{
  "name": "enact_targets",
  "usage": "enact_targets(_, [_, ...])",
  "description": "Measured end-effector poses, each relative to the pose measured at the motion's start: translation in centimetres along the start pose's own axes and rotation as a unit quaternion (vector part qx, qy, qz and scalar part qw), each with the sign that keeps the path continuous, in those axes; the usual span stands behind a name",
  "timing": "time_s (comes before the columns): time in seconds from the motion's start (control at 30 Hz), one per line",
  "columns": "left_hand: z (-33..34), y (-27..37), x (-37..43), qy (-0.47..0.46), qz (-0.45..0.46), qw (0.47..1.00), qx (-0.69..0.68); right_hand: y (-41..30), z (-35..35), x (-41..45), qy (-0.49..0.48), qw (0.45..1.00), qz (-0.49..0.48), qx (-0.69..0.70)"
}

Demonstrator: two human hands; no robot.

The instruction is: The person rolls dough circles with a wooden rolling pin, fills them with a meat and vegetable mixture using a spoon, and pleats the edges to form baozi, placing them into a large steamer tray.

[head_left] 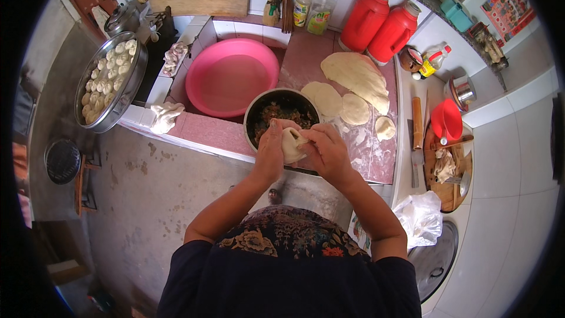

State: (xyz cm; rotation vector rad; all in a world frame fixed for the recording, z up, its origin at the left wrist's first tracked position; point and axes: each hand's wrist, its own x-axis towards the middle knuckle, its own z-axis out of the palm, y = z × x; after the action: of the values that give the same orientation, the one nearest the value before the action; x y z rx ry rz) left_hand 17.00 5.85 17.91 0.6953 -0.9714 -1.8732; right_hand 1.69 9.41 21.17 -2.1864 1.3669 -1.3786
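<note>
My left hand (270, 150) cups a partly closed dough bun (292, 146) from its left side. On the other side, the fingers of my right hand (326, 148) pinch the bun's rim, where a small dark opening still shows. Both hands are over the near edge of a metal pot (316, 110) that holds chopped filling (287, 114). Right of the pot, flat dough wrappers (355, 109) lie on the floured reddish counter (368, 154), with a small dough piece (385, 128) beside them. Behind these spreads a large slab of dough (357, 75).
A pink basin (194, 75) with cloudy liquid sits left of the pot. Farther left, a steamer tray (142, 64) holds several shaped buns. Two red thermos flasks (364, 20) stand at the back. A cleaver (415, 168) and a round cutting board (450, 198) are at the right.
</note>
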Motion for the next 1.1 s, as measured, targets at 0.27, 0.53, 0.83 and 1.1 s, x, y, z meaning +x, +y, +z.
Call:
enact_targets(0.27, [0.1, -2.5, 0.4, 0.098, 0.339, 0.880, 0.319, -1.1, 1.6, -0.5, 0.045, 0.987, 0.149, 0.047])
enact_targets(0.53, [0.5, -2.4, -0.1, 0.066, 0.171, 0.982, 0.047, -0.6, 1.3, -0.3, 0.048, 0.997, -0.024, -0.052])
enact_targets(0.83, [-0.2, -1.1, 0.4, -0.007, 0.061, 0.997, -0.040, -0.2, 0.5, 0.8, 0.017, 0.999, -0.018, -0.036])
enact_targets(1.1, [1.2, -2.9, 1.1, 0.123, 0.333, 0.906, 0.229, -0.9, 1.7, -0.1, 0.023, 0.988, 0.154, 0.021])
